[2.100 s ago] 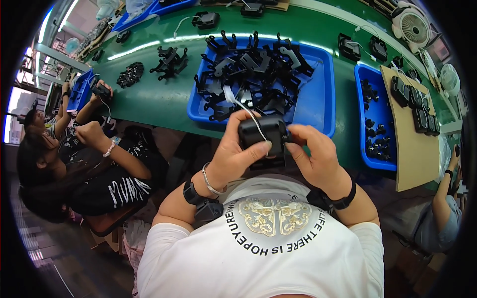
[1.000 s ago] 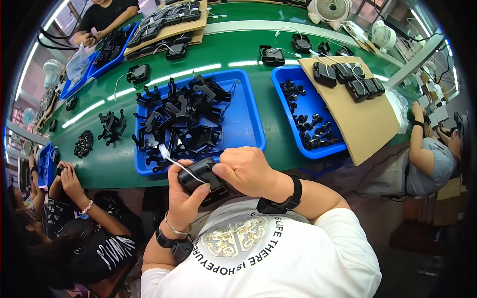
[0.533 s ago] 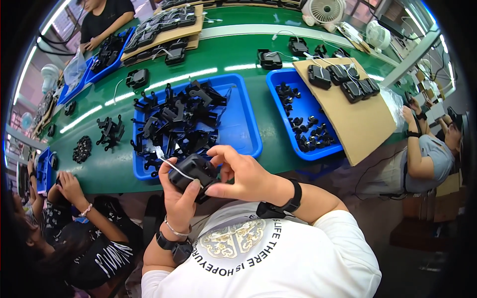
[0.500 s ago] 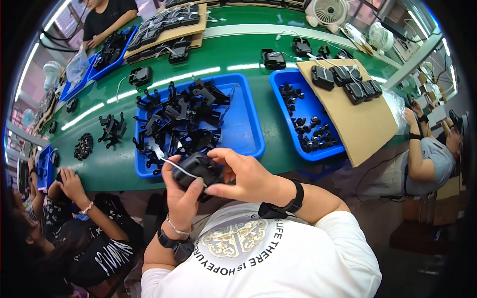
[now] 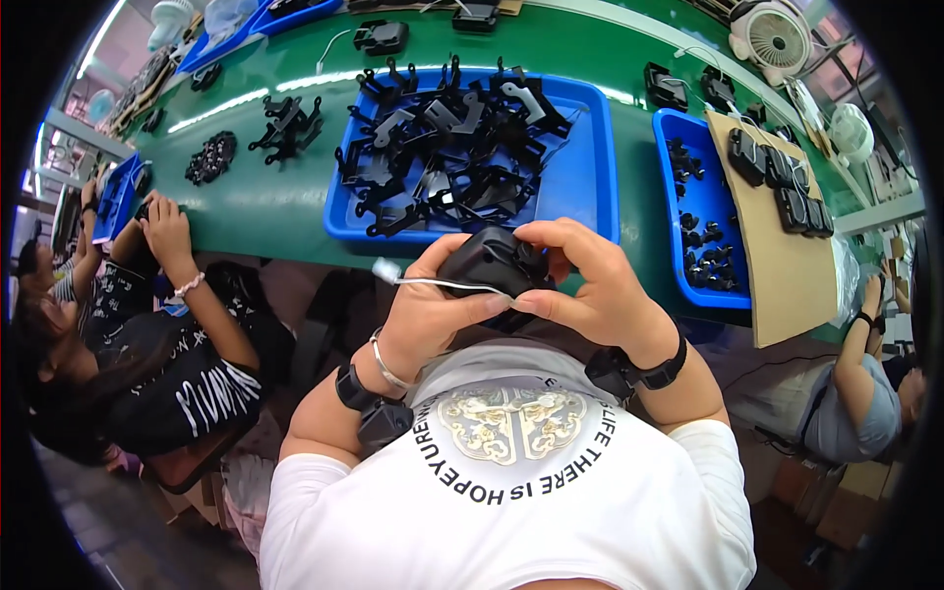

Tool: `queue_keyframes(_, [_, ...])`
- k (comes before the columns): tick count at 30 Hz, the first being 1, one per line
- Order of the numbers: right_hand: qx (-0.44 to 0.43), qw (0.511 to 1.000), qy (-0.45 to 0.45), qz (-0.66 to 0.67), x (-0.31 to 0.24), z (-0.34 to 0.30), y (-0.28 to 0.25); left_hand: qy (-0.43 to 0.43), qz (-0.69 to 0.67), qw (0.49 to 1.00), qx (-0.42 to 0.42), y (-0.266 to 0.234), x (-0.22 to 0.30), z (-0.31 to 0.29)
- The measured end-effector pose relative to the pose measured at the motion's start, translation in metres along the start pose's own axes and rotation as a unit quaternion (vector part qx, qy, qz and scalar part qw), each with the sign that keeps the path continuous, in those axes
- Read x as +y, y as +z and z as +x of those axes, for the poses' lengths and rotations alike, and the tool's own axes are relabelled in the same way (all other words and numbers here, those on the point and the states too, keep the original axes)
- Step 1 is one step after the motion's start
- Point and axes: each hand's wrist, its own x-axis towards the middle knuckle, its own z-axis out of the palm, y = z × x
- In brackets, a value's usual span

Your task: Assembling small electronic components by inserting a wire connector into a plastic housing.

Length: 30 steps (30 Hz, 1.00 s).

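Note:
Between both hands I hold a black plastic housing [image 5: 487, 258] with a white cable [image 5: 442, 284] that ends in a pale connector [image 5: 385, 270]. My left hand [image 5: 428, 305] grips its left side, thumb along the lower edge by the cable. On the right side, my right hand [image 5: 585, 275] has its fingers curled over the top, thumb pressed at the bottom edge near the left thumb. The housing is just in front of a blue tray [image 5: 580, 211] heaped with black plastic brackets [image 5: 442, 147]. Its underside is hidden.
Right of the tray stands a blue bin [image 5: 733, 298] of small black parts, partly covered by cardboard [image 5: 787, 280] bearing several black housings. Left on the green table [image 5: 285, 211] lie loose brackets [image 5: 287, 130] and a small dark pile [image 5: 210, 157]. Co-workers sit at both sides.
My view has shifted, so the tray and my hands appear higher and further right. The housing has been turned more level, and the cable now runs across its front. Both hands keep their hold.

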Motion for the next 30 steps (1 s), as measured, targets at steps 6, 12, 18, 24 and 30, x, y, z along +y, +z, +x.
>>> queue_keyframes(6, [0.052,0.998,0.040,-0.018,0.003,-0.001,0.013,0.075,-0.072,0.995,-0.012,0.007,-0.008,-0.003])
queue_keyframes(12, [0.035,0.998,0.008,-0.054,-0.003,0.002,0.011,0.077,-0.030,0.996,0.018,-0.002,-0.019,-0.007])
queue_keyframes(18, [0.036,0.966,-0.105,-0.234,-0.002,0.003,0.016,0.136,0.002,0.988,0.078,0.002,-0.019,-0.001])
queue_keyframes(24, [0.017,0.959,-0.142,-0.243,-0.015,0.001,0.013,0.145,0.007,0.985,0.089,-0.002,-0.022,-0.001])
queue_keyframes(30, [-0.053,0.981,-0.160,-0.096,-0.020,0.002,0.013,0.170,0.000,0.981,0.088,-0.009,-0.023,0.001])
